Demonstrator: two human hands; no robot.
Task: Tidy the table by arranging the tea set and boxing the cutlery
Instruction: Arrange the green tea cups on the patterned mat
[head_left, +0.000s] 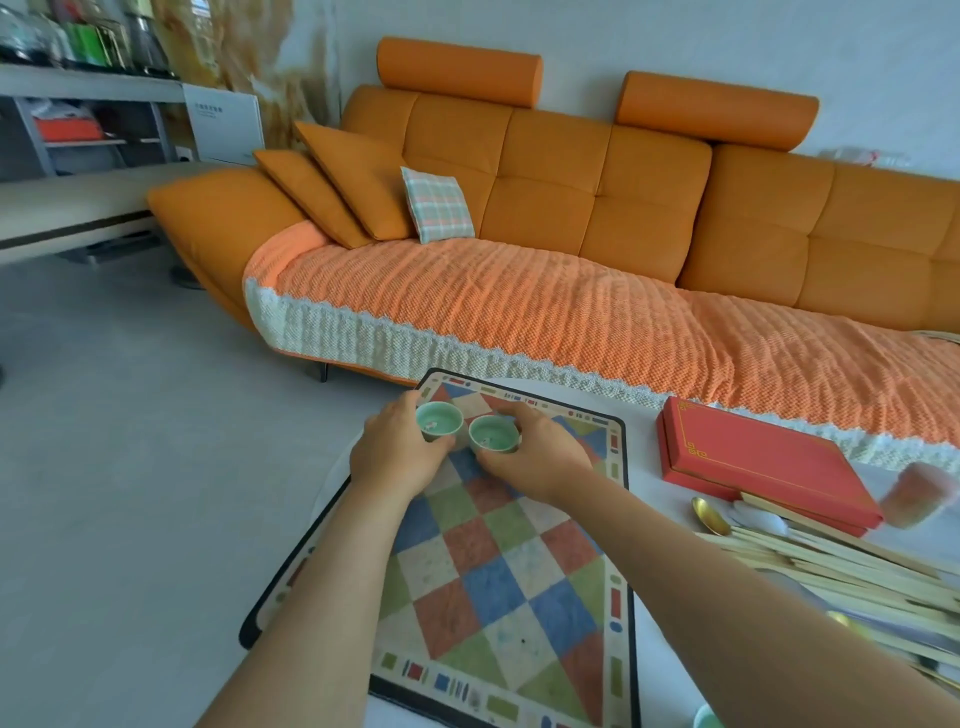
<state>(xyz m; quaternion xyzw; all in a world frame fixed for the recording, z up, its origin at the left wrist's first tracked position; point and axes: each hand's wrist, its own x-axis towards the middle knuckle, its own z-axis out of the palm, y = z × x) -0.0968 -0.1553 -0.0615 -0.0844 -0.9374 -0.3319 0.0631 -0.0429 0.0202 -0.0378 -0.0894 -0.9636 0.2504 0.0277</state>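
Two small green teacups stand side by side at the far end of a checkered mat (498, 571) on the white table. My left hand (395, 452) grips the left teacup (439, 420) from its left side. Around the right teacup (493, 434) my right hand (540, 457) is wrapped from the right. To the right lies a closed red box (763, 462). In front of it is a pile of pale chopsticks (841, 577) with a gold spoon (710, 517) and a white spoon (758, 519).
An orange sofa (571, 208) with a knitted cover runs close behind the table. A blurred pink object (919, 493) sits at the right of the red box. Another green cup's rim (709, 719) shows at the bottom edge. Grey floor lies to the left.
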